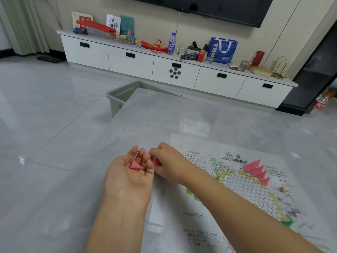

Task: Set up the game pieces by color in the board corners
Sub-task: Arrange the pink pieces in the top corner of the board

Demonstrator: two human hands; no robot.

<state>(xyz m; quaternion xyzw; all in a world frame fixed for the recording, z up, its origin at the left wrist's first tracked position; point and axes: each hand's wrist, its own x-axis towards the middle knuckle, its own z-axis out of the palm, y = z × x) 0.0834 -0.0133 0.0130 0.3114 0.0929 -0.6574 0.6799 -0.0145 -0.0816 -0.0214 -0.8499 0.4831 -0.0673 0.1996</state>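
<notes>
Left hand (129,177), palm up with fingers loosely spread, cradles a pink cone-shaped plastic game piece (135,165) beyond the left edge of the paper hexagon-grid game board (242,190). Right hand (168,161) pinches another pink piece (156,161) beside it. More pink pieces (256,169) cluster at the board's far corner; the grey table (191,117) lies open beyond.

— The table (182,114)?
— Grey, stone-like, smooth with a soft sheen. The floor (45,110) is glossy tile.
— And the board (237,189)?
— Thin printed paper, matt, lying at the table's near right corner.
— The pink pieces (256,169)?
— Smooth, shiny plastic, as is the one in the left hand (130,172).
— The bin (118,99)?
— Matt green plastic.
</notes>
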